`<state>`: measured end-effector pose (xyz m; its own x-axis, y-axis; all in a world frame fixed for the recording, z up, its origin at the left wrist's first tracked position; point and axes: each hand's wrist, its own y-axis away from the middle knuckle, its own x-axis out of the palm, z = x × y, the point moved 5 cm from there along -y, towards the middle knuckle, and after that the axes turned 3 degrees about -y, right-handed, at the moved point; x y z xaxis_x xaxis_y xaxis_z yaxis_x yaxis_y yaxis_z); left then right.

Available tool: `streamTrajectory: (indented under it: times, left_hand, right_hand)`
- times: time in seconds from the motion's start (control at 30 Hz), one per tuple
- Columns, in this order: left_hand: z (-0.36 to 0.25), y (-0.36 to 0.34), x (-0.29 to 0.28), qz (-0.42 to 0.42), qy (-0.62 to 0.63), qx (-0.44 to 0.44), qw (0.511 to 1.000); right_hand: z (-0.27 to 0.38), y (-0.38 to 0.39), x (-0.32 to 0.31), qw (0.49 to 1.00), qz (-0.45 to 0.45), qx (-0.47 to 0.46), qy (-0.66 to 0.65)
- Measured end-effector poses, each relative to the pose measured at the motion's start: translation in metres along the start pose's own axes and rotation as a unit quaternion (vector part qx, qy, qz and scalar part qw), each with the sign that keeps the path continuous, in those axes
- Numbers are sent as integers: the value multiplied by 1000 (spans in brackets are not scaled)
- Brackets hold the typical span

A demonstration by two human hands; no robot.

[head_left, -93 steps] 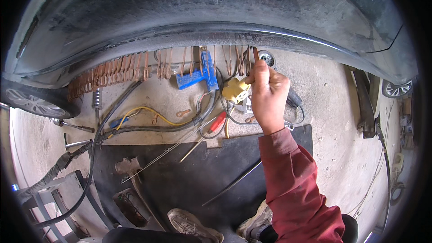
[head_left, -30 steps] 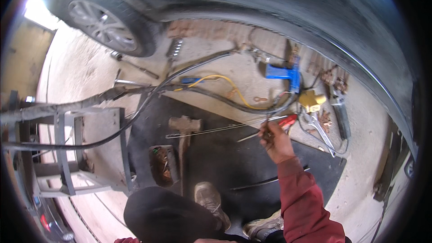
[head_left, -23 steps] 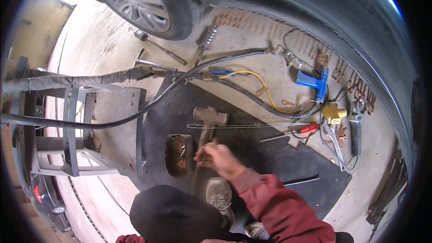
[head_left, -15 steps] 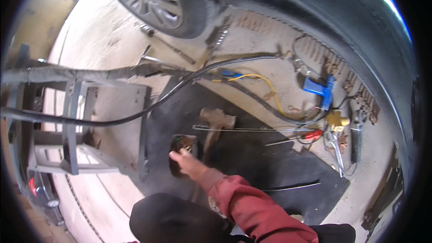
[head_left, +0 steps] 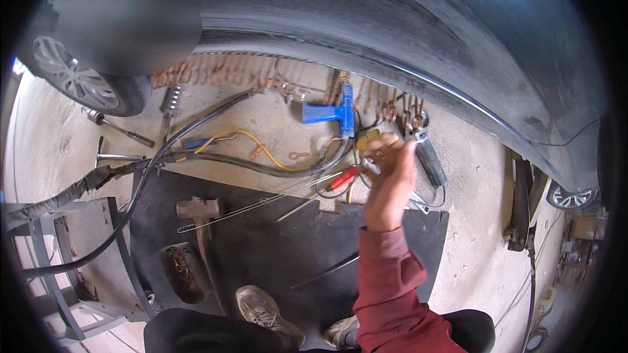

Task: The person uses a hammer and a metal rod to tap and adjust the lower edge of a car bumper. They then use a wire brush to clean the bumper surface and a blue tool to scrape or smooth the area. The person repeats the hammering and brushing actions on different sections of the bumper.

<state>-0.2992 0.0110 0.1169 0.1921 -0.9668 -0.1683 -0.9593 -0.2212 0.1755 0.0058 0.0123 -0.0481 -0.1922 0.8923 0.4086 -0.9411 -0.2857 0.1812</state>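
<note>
My right hand (head_left: 390,180) reaches forward in a dark red sleeve, slightly smeared by motion. Its fingers and thumb look apart, and I make out nothing held. A yellow tool part (head_left: 369,138) lies just beyond and partly under the fingers. To the hand's right is a dark angle-grinder-shaped tool (head_left: 430,160); to its left, a red-handled tool (head_left: 341,180). Farther off lies a blue pistol-shaped tool (head_left: 341,114) with a cable. My left hand is out of view. An open container of rusty small parts (head_left: 184,273) sits on the dark mat (head_left: 261,238).
A sledgehammer (head_left: 199,210) lies beside the container, with long thin rods (head_left: 261,197) nearby. Black hoses (head_left: 140,199) cross the left side past a grey metal frame (head_left: 108,225). Rusty hooks (head_left: 216,68) line the car's lower side (head_left: 294,46). My shoes (head_left: 265,307) are on the mat.
My right hand has left the container of small parts and swung right to the tools by the yellow part. The view has turned right, showing more of the car's side.
</note>
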Motion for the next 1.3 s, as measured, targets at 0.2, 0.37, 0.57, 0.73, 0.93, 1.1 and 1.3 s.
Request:
streamTrajectory:
  times: [0.2,0.37,0.57,0.73,0.93,1.1,1.3]
  left_hand:
    - [-4,-15,16,5,-18,-6,1000]
    - [-4,-17,24,7,-26,-27,999]
    - [-6,-19,32,-3,-50,-28,998]
    - [-5,-18,37,-5,-54,-24,998]
    - [-3,-11,38,-8,-53,-20,998]
    - [0,-7,40,2,-71,-10,997]
    - [2,-3,40,8,-75,0,997]
  right_hand:
    - [53,-35,-8,969,3,-114,220]
    - [58,-50,-12,975,75,-54,203]
    - [64,-61,-20,968,112,-3,225]
    - [67,-67,-23,963,150,-5,224]
    - [64,-68,-25,967,169,17,190]
    - [65,-70,-28,969,146,25,195]
    - [81,-65,-24,887,125,-174,409]
